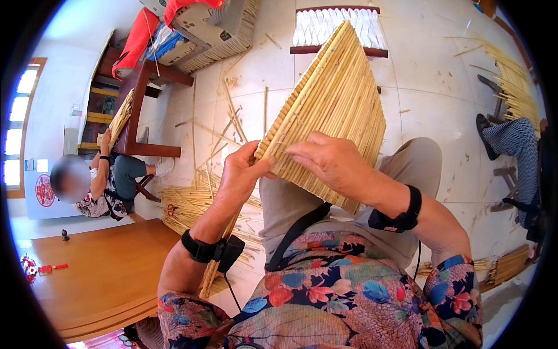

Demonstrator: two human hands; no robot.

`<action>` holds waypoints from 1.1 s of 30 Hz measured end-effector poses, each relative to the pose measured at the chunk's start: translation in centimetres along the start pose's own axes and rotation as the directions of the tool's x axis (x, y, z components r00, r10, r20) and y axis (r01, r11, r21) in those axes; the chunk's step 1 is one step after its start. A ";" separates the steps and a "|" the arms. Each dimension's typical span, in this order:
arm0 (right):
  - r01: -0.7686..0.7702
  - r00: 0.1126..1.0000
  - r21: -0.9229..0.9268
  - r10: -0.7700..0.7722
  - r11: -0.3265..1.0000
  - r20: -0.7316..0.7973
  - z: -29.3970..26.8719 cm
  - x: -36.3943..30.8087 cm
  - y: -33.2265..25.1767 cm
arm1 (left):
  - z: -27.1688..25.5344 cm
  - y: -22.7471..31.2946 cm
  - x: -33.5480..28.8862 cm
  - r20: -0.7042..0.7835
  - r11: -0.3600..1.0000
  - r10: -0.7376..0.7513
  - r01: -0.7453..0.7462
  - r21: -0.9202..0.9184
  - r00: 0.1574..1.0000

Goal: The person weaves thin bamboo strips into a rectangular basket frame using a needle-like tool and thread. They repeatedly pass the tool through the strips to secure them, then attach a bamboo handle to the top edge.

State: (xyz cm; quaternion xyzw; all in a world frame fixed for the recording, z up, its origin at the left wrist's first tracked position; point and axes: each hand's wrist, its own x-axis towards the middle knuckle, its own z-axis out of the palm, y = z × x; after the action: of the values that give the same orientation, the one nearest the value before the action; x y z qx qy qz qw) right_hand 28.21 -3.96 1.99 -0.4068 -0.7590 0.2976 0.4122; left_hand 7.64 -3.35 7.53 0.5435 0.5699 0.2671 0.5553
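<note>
A pointed yellow straw panel (343, 110), ridged along one edge, slants over the lap (285, 212); the left hand (239, 173) clasps its corner; the right hand (331, 161) pinches, its hold unclear.

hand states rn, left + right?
Left hand: closed, holding the stalk panel by its near left corner.
Right hand: closed in a pinch over the panel; anything pinched is too small to tell.

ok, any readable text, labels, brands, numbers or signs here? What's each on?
None legible enough to quote.
Round red emblem, far left: too small and blurred.
Small papers above it: too small.
Small mark on the right wrist strap: too small.
Stalk panel: no text visible.
</note>
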 end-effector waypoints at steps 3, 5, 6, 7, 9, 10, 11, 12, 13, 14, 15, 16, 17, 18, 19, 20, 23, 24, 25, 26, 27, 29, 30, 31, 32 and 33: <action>-0.029 1.000 -0.017 0.029 0.999 -0.011 0.8 0.0 0.8 | -0.1 -0.8 0.2 0.028 0.998 -0.040 0.039 0.056 0.999; -0.033 0.999 -0.028 0.032 0.999 -0.015 1.0 0.2 1.3 | -0.1 -1.2 0.2 0.028 0.999 -0.052 0.052 0.010 0.998; -0.023 1.000 -0.048 0.023 0.999 -0.002 1.0 0.4 1.3 | -0.1 -1.4 0.2 0.027 0.998 -0.056 0.056 -0.013 0.998; -0.014 1.000 -0.068 0.015 0.998 0.011 1.0 0.6 1.4 | -0.3 -1.5 0.2 0.033 0.998 -0.062 0.062 -0.019 0.998; -0.004 0.999 -0.078 0.007 0.997 0.040 1.0 0.7 1.8 | -0.6 -1.8 0.3 0.043 0.997 -0.068 0.070 -0.030 0.997; 0.004 0.999 -0.084 0.001 0.996 0.054 1.1 0.7 2.1 | -0.5 -1.7 0.4 0.045 0.996 -0.083 0.084 -0.019 0.995; 0.011 0.998 -0.070 -0.006 0.998 0.064 1.0 0.7 2.4 | -0.3 -1.1 0.4 0.047 0.995 -0.098 0.099 -0.009 0.994; 0.018 0.997 -0.055 -0.014 0.998 0.074 0.9 0.7 2.7 | -0.1 -0.8 0.4 0.049 0.994 -0.113 0.113 0.003 0.992; 0.025 0.996 -0.041 -0.022 0.999 0.083 0.8 0.7 2.9 | -0.2 -1.0 0.5 0.046 0.993 -0.115 0.115 0.006 0.992; 0.029 0.995 -0.066 -0.023 0.997 0.092 0.7 0.6 2.8 | -0.3 -1.2 0.5 0.044 0.993 -0.117 0.117 0.009 0.992; 0.031 0.994 -0.092 -0.021 0.995 0.106 0.5 0.7 2.6 | -0.4 -1.4 0.6 0.043 0.993 -0.122 0.122 0.007 0.992; 0.033 0.993 -0.118 -0.019 0.992 0.120 0.5 0.7 2.6 | -0.5 -1.5 0.7 0.042 0.992 -0.123 0.123 0.005 0.991; 0.034 0.993 -0.095 -0.023 0.995 0.115 0.7 0.8 2.6 | -0.6 -1.6 0.7 0.041 0.992 -0.125 0.125 0.003 0.991; 0.037 0.994 -0.071 -0.029 0.997 0.105 0.8 0.9 2.6 | -0.6 -1.6 0.8 0.040 0.992 -0.123 0.123 0.007 0.992; 0.040 0.995 -0.047 -0.035 0.998 0.096 0.9 1.0 2.6 | -0.6 -1.5 0.9 0.049 0.993 -0.122 0.122 0.005 0.991; 0.040 0.994 -0.060 -0.034 0.997 0.100 0.9 1.0 2.7 | -0.6 -1.5 0.9 0.058 0.993 -0.121 0.121 0.003 0.991; 0.048 0.992 -0.098 -0.036 0.994 0.121 0.9 1.1 2.8 | -0.6 -1.3 0.7 0.058 0.992 -0.124 0.123 0.012 0.991; 0.053 0.991 -0.113 -0.038 0.992 0.131 0.7 1.2 2.6 | -0.6 -1.3 0.6 0.055 0.992 -0.126 0.125 0.016 0.991; 0.059 0.989 -0.128 -0.040 0.990 0.143 0.6 1.3 2.5 | -0.6 -1.2 0.6 0.053 0.991 -0.130 0.129 0.032 0.990; 0.056 0.988 -0.129 -0.036 0.990 0.153 0.5 1.4 2.5 | -0.6 -1.1 0.6 0.052 0.990 -0.135 0.133 0.048 0.989; 0.054 0.986 -0.130 -0.032 0.990 0.164 0.3 1.6 2.4 | -0.6 -1.1 0.6 0.050 0.989 -0.140 0.137 0.063 0.989; 0.054 0.983 -0.132 -0.029 0.990 0.179 0.3 1.7 2.4 | -0.7 -1.0 0.7 0.058 0.987 -0.147 0.142 0.081 0.987; 0.058 0.983 -0.133 -0.033 0.989 0.183 0.4 1.8 2.7 | -0.7 -1.1 0.8 0.061 0.986 -0.149 0.144 0.090 0.987; 0.062 0.982 -0.134 -0.037 0.989 0.186 0.5 1.8 2.9 | -0.6 -1.1 0.8 0.060 0.986 -0.148 0.143 0.084 0.987; 0.064 0.979 -0.129 -0.037 0.990 0.200 0.5 1.8 3.1 | -0.5 -1.2 0.9 0.059 0.987 -0.147 0.142 0.078 0.987; 0.064 0.976 -0.126 -0.036 0.990 0.214 0.3 1.9 3.0 | -0.4 -1.2 0.9 0.059 0.987 -0.146 0.142 0.071 0.987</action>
State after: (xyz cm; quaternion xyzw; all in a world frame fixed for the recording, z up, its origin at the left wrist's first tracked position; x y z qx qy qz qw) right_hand 28.43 -0.82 0.20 -0.3798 -0.8266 0.2778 0.3089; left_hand 7.05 -2.72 6.28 0.5274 0.5981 0.1897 0.5729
